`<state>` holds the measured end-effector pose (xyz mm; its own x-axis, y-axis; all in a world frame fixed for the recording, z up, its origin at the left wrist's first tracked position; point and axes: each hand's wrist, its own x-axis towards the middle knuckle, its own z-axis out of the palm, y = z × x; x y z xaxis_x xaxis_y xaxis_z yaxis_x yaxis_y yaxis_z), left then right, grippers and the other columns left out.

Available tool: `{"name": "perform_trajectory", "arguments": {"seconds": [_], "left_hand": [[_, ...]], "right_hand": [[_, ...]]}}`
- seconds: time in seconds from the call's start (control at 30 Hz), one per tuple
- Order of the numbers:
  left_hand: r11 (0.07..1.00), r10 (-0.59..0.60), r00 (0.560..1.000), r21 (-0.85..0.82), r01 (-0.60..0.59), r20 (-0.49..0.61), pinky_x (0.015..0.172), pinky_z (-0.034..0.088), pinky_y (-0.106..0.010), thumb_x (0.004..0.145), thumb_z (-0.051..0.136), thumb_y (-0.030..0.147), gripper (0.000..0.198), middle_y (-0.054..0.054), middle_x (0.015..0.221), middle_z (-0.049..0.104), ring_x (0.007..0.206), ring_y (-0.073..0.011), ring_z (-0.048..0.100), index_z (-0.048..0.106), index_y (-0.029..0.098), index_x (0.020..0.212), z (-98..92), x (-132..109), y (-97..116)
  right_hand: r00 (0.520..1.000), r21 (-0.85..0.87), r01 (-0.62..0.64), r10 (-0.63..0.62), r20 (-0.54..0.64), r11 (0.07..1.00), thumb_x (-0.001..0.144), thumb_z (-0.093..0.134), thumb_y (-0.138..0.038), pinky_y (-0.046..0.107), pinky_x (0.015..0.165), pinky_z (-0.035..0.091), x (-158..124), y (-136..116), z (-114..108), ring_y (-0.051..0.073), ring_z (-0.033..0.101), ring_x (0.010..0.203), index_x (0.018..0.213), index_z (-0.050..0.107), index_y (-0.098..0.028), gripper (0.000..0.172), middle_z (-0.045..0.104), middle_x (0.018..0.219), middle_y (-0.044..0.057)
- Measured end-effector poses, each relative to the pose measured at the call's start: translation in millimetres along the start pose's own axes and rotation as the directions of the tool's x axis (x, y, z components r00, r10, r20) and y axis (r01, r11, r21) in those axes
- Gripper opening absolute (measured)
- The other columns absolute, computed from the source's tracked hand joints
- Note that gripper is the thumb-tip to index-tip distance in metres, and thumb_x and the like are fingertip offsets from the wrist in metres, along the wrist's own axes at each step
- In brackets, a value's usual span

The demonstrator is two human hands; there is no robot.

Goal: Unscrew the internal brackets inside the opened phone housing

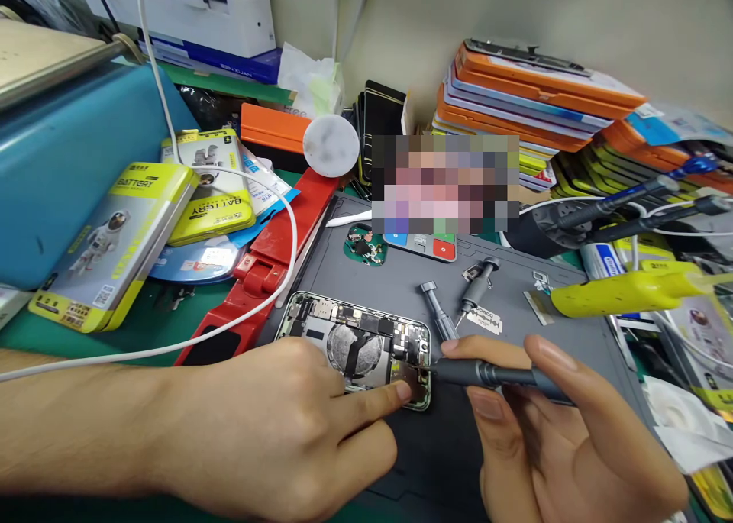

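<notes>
An opened phone (366, 324) lies on the dark grey mat (321, 279), its circuit parts and a round coil showing. My left hand (275, 424) rests over its near left side, the index fingertip pressing on the phone's lower right part. The other left fingers are curled, and what is under them is hidden. In my right hand (544, 416) a dark grey screwdriver (481, 373) is held between thumb and fingers, nearly level. Its tip meets the phone near the right edge. Two more small drivers lie beyond the phone, one of them the grey screwdriver (478, 286).
A white cable (295, 240) loops over the left side. Battery boxes (114, 248) and a red tool (257, 271) are at the left. A yellow bottle (624, 290), a razor blade (485, 319) and a tool holder (550, 229) stand or lie right. Orange cases (544, 80) are stacked behind.
</notes>
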<state>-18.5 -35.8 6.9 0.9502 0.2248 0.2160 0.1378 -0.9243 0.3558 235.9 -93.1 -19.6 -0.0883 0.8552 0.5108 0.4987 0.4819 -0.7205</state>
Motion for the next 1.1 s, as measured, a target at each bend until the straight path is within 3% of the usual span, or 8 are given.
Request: {"name": "perform_trajectory", "arguments": {"seconds": [0.23,0.33,0.43,0.57,0.83,0.9,0.97,1.1], "left_hand": [[0.999,0.013,0.996,0.042,-0.017,0.087,0.042,0.053,-0.036,0.109,0.047,0.014,0.033,-0.018,0.157,0.064,0.062,-0.0193,0.075,0.079,0.013,0.101,0.0,-0.7,1.2],[0.999,0.011,0.997,0.032,-0.013,0.074,0.041,0.053,-0.036,0.108,0.049,0.011,0.03,-0.018,0.156,0.065,0.062,-0.0199,0.075,0.079,0.011,0.1,-0.1,-0.2,0.9],[1.0,0.005,0.999,0.024,-0.006,0.046,0.042,0.053,-0.037,0.107,0.053,0.011,0.025,-0.019,0.156,0.066,0.061,-0.0197,0.075,0.078,0.011,0.101,1.4,-1.0,0.2],[1.0,0.01,0.998,0.02,-0.011,0.067,0.043,0.053,-0.038,0.108,0.049,0.012,0.028,-0.019,0.159,0.063,0.062,-0.0205,0.075,0.077,0.01,0.105,3.9,-2.7,0.5],[0.994,0.012,0.999,0.105,-0.016,0.044,0.047,0.054,-0.035,0.108,0.053,0.011,0.025,-0.012,0.145,0.077,0.062,-0.018,0.073,0.078,0.013,0.107,-7.7,1.5,2.1],[0.995,0.01,0.999,0.094,-0.014,0.038,0.049,0.056,-0.035,0.109,0.049,0.009,0.03,-0.01,0.142,0.079,0.062,-0.018,0.072,0.078,0.014,0.106,-10.7,2.7,1.2],[0.998,0.006,1.0,0.064,-0.008,0.026,0.052,0.058,-0.035,0.11,0.043,0.007,0.035,-0.01,0.143,0.078,0.066,-0.0187,0.073,0.077,0.013,0.105,-11.6,3.1,0.1],[0.999,0.009,1.0,0.044,-0.009,-0.006,0.06,0.061,-0.035,0.113,0.036,0.008,0.041,-0.01,0.146,0.077,0.073,-0.0199,0.076,0.076,0.013,0.107,-9.0,1.9,-0.7]], "right_hand": [[0.996,-0.106,0.082,-0.079,0.037,0.991,0.094,0.068,-0.001,0.035,0.092,0.069,-2.6,3.1,-2.3,0.017,0.079,0.103,0.164,0.051,-0.045,0.084,0.08,0.125,-0.001],[0.98,-0.201,0.176,-0.151,0.132,0.964,0.094,0.072,-0.006,0.037,0.093,0.068,-1.7,4.8,-8.6,0.021,0.078,0.107,0.169,0.045,-0.042,0.087,0.079,0.133,0.002],[0.969,-0.235,0.216,-0.18,0.168,0.948,0.098,0.061,-0.005,0.042,0.1,0.067,1.3,3.5,-14.3,0.025,0.078,0.117,0.173,0.04,-0.037,0.084,0.076,0.145,0.004],[0.964,-0.286,0.251,-0.213,0.157,0.925,0.096,0.059,-0.001,0.04,0.098,0.067,8.2,-0.5,-18.8,0.024,0.076,0.118,0.17,0.047,-0.036,0.083,0.078,0.136,0.003],[0.948,-0.256,0.315,-0.287,0.14,0.914,0.094,0.058,0.01,0.034,0.106,0.062,10.5,-4.9,-18.0,0.02,0.071,0.124,0.167,0.051,-0.023,0.081,0.07,0.139,0.009],[0.953,-0.216,0.3,-0.285,0.097,0.929,0.091,0.053,0.016,0.034,0.11,0.059,9.7,-4.8,-15.8,0.019,0.071,0.123,0.166,0.053,-0.02,0.083,0.071,0.135,0.009],[0.935,-0.197,0.351,-0.331,0.128,0.915,0.09,0.055,0.015,0.034,0.11,0.059,9.7,-3.9,-14.4,0.018,0.07,0.122,0.166,0.052,-0.018,0.082,0.07,0.132,0.009],[0.94,-0.179,0.332,-0.31,0.144,0.926,0.092,0.053,0.015,0.036,0.108,0.059,9.8,-3.0,-13.8,0.02,0.068,0.128,0.166,0.051,-0.019,0.082,0.068,0.137,0.01]]}}
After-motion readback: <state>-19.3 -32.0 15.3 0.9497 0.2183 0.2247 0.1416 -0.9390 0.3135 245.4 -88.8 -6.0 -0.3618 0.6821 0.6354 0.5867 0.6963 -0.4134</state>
